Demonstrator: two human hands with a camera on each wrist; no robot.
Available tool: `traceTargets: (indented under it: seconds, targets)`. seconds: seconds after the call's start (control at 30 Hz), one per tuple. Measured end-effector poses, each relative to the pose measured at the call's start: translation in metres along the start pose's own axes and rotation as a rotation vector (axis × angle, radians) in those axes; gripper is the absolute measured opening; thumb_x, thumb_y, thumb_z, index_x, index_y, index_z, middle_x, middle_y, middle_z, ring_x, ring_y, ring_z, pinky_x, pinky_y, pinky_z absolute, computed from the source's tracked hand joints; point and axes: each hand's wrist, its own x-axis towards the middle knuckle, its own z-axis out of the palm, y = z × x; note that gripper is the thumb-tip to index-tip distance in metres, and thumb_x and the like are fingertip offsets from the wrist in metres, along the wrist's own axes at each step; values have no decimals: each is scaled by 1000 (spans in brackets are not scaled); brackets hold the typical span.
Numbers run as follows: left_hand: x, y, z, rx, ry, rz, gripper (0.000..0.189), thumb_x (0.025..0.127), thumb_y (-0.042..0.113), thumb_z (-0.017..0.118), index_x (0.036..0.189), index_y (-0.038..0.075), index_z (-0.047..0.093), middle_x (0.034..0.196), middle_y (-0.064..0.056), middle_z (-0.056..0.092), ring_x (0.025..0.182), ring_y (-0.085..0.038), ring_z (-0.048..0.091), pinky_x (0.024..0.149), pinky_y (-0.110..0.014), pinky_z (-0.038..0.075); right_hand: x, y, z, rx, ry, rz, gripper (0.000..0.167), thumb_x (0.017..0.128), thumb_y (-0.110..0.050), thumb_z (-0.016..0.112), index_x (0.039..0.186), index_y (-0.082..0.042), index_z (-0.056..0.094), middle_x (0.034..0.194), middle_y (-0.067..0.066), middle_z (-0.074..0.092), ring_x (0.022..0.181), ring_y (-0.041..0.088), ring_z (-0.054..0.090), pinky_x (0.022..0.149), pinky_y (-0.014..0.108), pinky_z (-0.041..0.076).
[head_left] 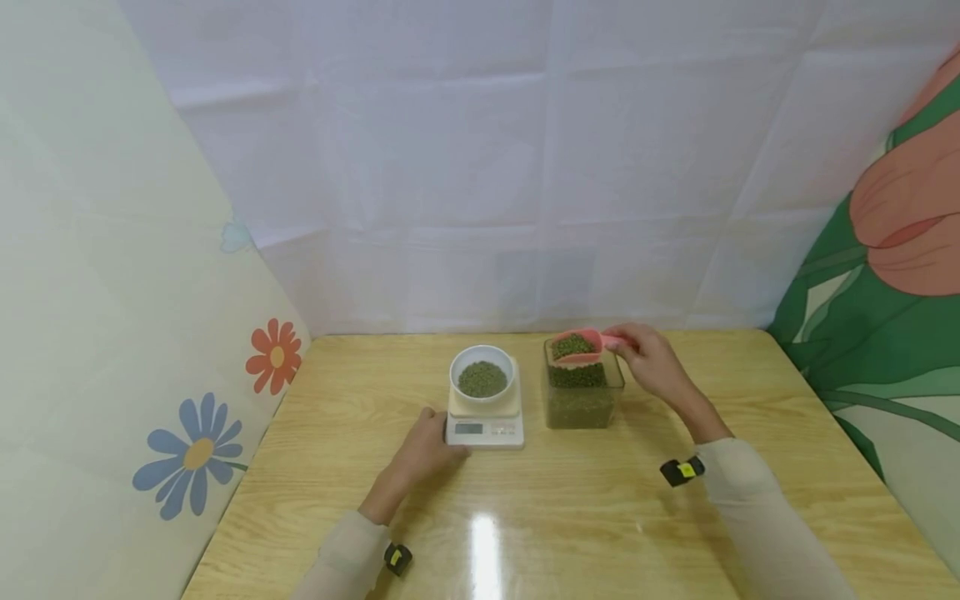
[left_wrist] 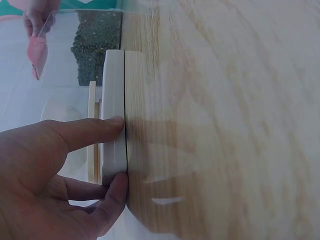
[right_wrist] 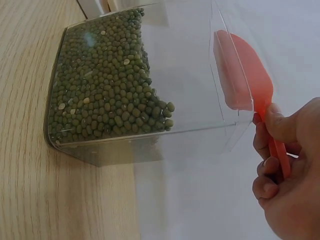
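My right hand grips the handle of a pink scoop. Heaped with green mung beans, the scoop is at the top of a clear square container, which holds more mung beans. My left hand holds a white kitchen scale at its front left corner, thumb and fingers on its sides in the left wrist view. On the scale's platform sits a white bowl with mung beans in it. The figures on the scale's display are too small to read.
Scale and container stand side by side, a small gap between them, toward the back of a wooden table. A white cloth hangs behind the table. Flower-printed sheets rise at the left and right.
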Motion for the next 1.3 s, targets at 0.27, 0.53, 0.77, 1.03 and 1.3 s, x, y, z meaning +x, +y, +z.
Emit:
traceTargets:
  seconds: [0.27,0.53,0.77,1.03,1.3]
  targets:
    - [1,0,0,10,0,-3,65,81,18,90,137,-4,65,111,-14,59,96,-23,54,91,-45,58,4,-6,3,18,-2,5,26,108,-11,60,125,5,70,113,24,68,96,32,60,82,41,49]
    - [-1,1,-1,17,4,-3,67,82,18,90,138,-6,64,113,-16,58,96,-23,56,92,-48,59,10,-17,8,38,9,-15,25,107,-11,62,123,6,71,111,25,69,96,32,60,82,41,50]
    - [-1,1,-2,7,1,-3,65,82,19,90,138,-4,64,112,-14,58,95,-22,55,91,-45,58,14,-25,12,69,-21,-16,28,108,-13,61,126,5,71,109,22,69,93,29,57,81,40,48]
    - [-1,0,-1,2,-3,6,63,82,19,90,136,-3,66,110,-12,58,95,-22,53,89,-43,58,20,-30,16,65,-32,-34,29,108,-13,61,127,6,71,115,24,68,99,33,61,83,41,50]
    - [-2,1,-1,-4,-6,-6,64,82,19,90,137,-3,65,112,-13,58,96,-23,54,92,-45,58,22,-35,19,72,-38,-55,29,107,-13,62,127,6,71,115,24,68,99,32,59,83,42,49]
